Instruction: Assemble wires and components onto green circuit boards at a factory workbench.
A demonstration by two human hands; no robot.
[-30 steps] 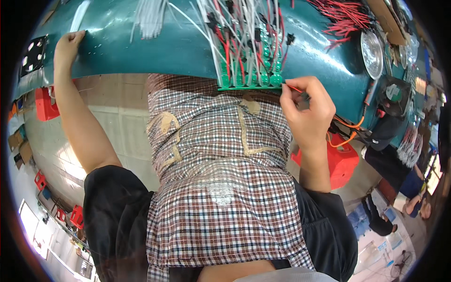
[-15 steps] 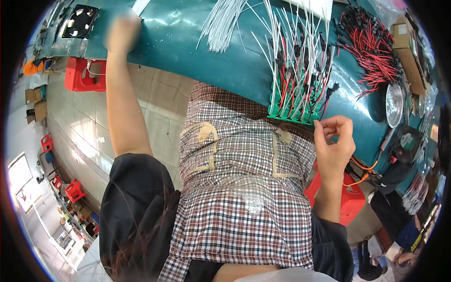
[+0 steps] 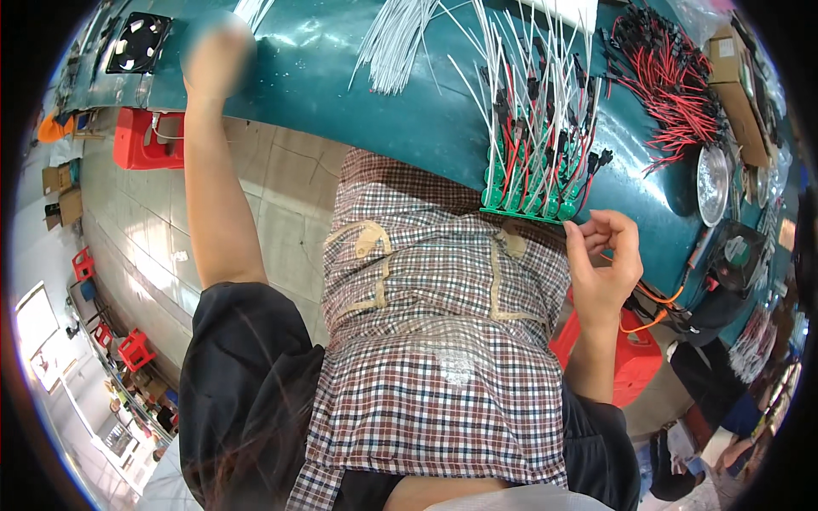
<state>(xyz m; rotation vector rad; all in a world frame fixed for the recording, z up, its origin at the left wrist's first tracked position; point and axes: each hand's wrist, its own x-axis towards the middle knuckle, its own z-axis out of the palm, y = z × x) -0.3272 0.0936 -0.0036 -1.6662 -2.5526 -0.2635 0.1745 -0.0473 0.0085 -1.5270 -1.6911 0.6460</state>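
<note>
Right hand (image 3: 609,260): thumb and forefinger drawn close together at the near right corner of the green board (image 3: 521,212); can't tell from here whether they pinch the corner or just sit beside it. Left hand (image 3: 220,55) is well apart, out on the left of the desk (image 3: 332,102) by some white strips (image 3: 252,12); blurred, so can't tell if those fingers are spread or pressed together. Board is at the desk's near edge, by the lap of the checked apron (image 3: 443,332). Already crowded with upright white wires (image 3: 552,111) and red-and-black leads (image 3: 509,162), so I'd call it well along; joints too small to check, bare spots uncountable. Unused, by my read: loose white bundle (image 3: 394,51) mid-desk, big red-and-black pile (image 3: 677,98) right of the board. Metal dish (image 3: 712,183) just beside that pile.
</note>
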